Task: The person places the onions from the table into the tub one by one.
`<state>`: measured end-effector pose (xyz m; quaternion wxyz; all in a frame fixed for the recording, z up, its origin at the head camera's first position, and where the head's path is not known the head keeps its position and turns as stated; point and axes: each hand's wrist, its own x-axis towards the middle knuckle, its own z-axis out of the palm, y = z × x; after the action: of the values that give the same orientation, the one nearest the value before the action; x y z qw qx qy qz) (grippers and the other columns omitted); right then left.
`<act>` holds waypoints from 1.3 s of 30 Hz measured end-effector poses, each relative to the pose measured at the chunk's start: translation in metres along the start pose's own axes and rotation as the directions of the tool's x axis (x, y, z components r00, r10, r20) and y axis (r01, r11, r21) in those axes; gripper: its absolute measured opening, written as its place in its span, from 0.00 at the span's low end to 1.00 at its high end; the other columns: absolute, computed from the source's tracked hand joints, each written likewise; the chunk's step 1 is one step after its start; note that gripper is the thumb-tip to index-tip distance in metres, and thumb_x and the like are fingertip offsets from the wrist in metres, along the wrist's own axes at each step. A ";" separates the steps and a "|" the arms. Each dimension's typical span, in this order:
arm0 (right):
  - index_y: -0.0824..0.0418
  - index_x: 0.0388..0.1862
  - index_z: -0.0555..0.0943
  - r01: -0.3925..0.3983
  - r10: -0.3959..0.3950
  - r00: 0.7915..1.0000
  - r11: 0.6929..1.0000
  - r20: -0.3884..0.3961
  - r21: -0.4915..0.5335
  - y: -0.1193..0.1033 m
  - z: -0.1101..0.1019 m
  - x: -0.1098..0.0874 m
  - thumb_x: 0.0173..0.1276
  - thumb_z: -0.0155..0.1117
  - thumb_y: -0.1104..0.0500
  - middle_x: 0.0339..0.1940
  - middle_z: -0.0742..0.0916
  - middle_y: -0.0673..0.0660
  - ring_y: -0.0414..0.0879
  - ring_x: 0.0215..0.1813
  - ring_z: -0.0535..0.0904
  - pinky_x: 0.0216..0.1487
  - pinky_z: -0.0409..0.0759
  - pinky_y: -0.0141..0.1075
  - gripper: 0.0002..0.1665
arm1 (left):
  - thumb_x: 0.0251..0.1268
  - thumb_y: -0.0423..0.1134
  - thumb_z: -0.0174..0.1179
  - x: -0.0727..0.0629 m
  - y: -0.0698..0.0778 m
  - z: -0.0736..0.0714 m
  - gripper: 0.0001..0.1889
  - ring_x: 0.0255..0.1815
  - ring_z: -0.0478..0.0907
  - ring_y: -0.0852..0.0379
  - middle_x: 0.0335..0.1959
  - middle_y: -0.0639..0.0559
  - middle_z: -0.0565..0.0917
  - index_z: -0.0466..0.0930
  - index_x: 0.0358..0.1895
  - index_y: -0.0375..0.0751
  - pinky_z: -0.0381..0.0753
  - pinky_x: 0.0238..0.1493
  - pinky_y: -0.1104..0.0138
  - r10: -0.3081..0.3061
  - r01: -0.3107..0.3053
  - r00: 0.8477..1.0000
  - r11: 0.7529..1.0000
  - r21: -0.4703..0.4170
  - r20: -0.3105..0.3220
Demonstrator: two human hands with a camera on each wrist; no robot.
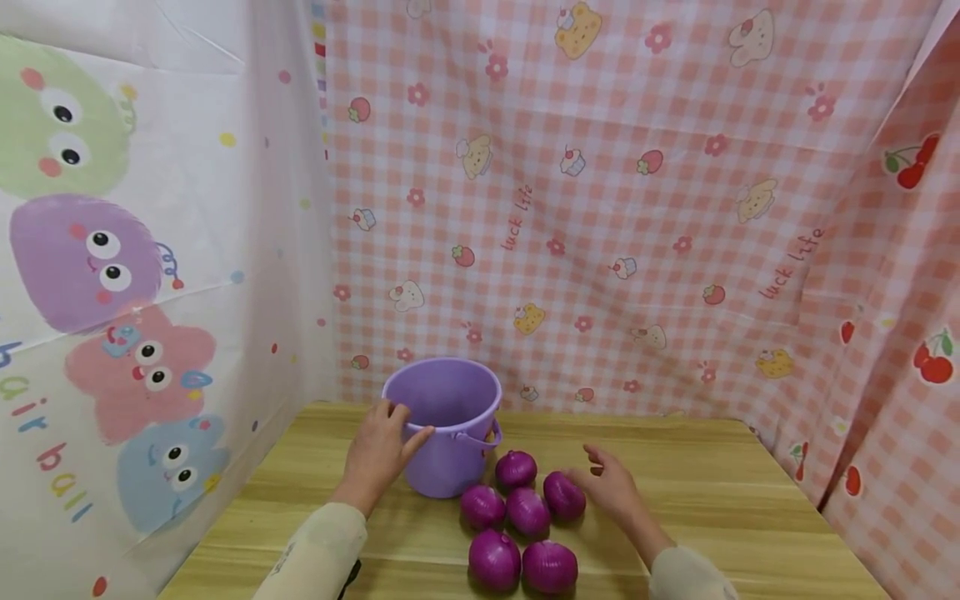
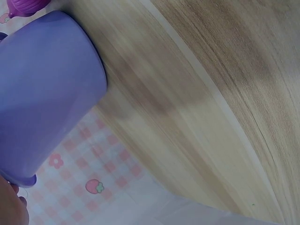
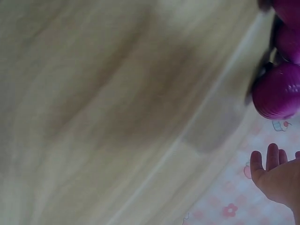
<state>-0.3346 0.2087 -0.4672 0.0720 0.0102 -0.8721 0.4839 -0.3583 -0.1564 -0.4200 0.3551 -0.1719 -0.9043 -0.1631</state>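
A purple bucket (image 1: 442,462) stands upright on the table, its handle hanging at the right side. My left hand (image 1: 377,452) holds the near-left part of its rim; the left wrist view shows the bucket's wall (image 2: 47,84) with fingers at the rim. Several purple onions lie in a cluster to the right and front of the bucket. My right hand (image 1: 611,485) is beside the rightmost onion (image 1: 564,496), fingers loosely spread with nothing in them. In the right wrist view that hand (image 3: 279,183) appears apart from the nearest onion (image 3: 277,91).
The wood-grain table (image 1: 675,467) extends on both sides of the onions. A pink checked cloth (image 1: 600,208) hangs behind it. A white cartoon-print cloth (image 1: 262,208) hangs at the left, and more printed cloth (image 1: 892,333) at the right.
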 end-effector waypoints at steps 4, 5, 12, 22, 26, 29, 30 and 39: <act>0.69 0.71 0.67 -0.015 0.016 1.000 0.999 0.024 -0.030 0.006 0.004 -0.003 0.66 0.70 0.46 0.65 0.73 0.75 0.68 0.63 0.73 0.61 0.74 0.57 0.44 | 0.60 0.55 0.69 0.000 0.000 -0.001 0.22 0.35 0.74 0.48 0.35 0.44 0.72 0.74 0.33 0.39 0.79 0.38 0.56 0.005 -0.005 1.000 1.000 -0.001 -0.003; 0.70 0.71 0.67 -0.018 0.019 0.999 0.999 0.031 -0.034 0.008 0.004 -0.003 0.65 0.70 0.45 0.65 0.74 0.75 0.68 0.63 0.73 0.60 0.74 0.57 0.45 | 0.60 0.55 0.69 0.000 0.000 -0.001 0.22 0.35 0.74 0.48 0.35 0.45 0.72 0.74 0.33 0.40 0.79 0.38 0.56 0.005 -0.005 1.000 1.000 0.000 -0.004; 0.71 0.71 0.66 -0.047 0.047 0.998 0.999 0.047 -0.011 0.014 0.008 -0.006 0.63 0.72 0.44 0.65 0.73 0.76 0.69 0.63 0.72 0.60 0.73 0.58 0.48 | 0.60 0.55 0.69 0.001 -0.001 0.000 0.22 0.36 0.74 0.47 0.35 0.44 0.73 0.75 0.34 0.39 0.80 0.39 0.55 0.009 -0.009 1.000 1.000 0.007 -0.010; 0.73 0.71 0.64 -0.061 0.062 0.996 0.998 0.070 -0.014 0.022 0.015 -0.007 0.61 0.74 0.44 0.65 0.73 0.76 0.69 0.63 0.72 0.62 0.72 0.59 0.51 | 0.61 0.55 0.69 0.000 0.000 -0.001 0.22 0.36 0.74 0.47 0.35 0.44 0.72 0.75 0.34 0.39 0.79 0.39 0.55 0.006 -0.006 1.000 1.000 0.006 -0.003; 0.74 0.70 0.65 -0.050 0.051 0.996 0.999 0.070 -0.016 0.025 0.018 -0.006 0.61 0.74 0.45 0.63 0.74 0.77 0.68 0.62 0.74 0.62 0.72 0.58 0.51 | 0.61 0.55 0.68 0.000 0.001 -0.002 0.21 0.36 0.74 0.47 0.35 0.45 0.72 0.75 0.34 0.40 0.79 0.39 0.56 0.003 -0.003 1.000 1.000 0.002 0.001; 0.75 0.70 0.64 -0.047 0.048 0.997 0.999 0.067 -0.018 0.025 0.020 -0.005 0.60 0.75 0.46 0.63 0.74 0.77 0.68 0.62 0.74 0.62 0.72 0.58 0.51 | 0.61 0.55 0.68 0.001 0.001 -0.002 0.22 0.36 0.74 0.47 0.35 0.44 0.73 0.75 0.34 0.39 0.79 0.39 0.55 0.003 -0.003 1.000 1.000 0.005 0.003; 0.75 0.71 0.64 -0.052 0.053 0.996 0.998 0.067 -0.019 0.025 0.020 -0.005 0.60 0.75 0.46 0.63 0.74 0.77 0.68 0.62 0.74 0.62 0.71 0.58 0.51 | 0.61 0.56 0.68 0.001 0.001 -0.002 0.22 0.36 0.74 0.47 0.35 0.44 0.73 0.75 0.34 0.39 0.79 0.39 0.55 0.004 -0.004 1.000 1.000 0.007 0.004; 0.77 0.70 0.64 -0.068 0.070 0.994 0.997 0.082 -0.032 0.026 0.023 -0.005 0.59 0.76 0.47 0.62 0.76 0.76 0.67 0.61 0.75 0.62 0.71 0.58 0.52 | 0.61 0.56 0.68 0.000 -0.001 0.000 0.22 0.37 0.74 0.47 0.35 0.44 0.73 0.75 0.34 0.39 0.80 0.41 0.55 0.010 -0.010 1.000 1.000 0.024 0.005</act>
<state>-0.3341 0.2029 -0.5016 0.0193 -0.0009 -0.8811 0.4725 -0.3590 -0.1569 -0.4204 0.3557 -0.1725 -0.9063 -0.1498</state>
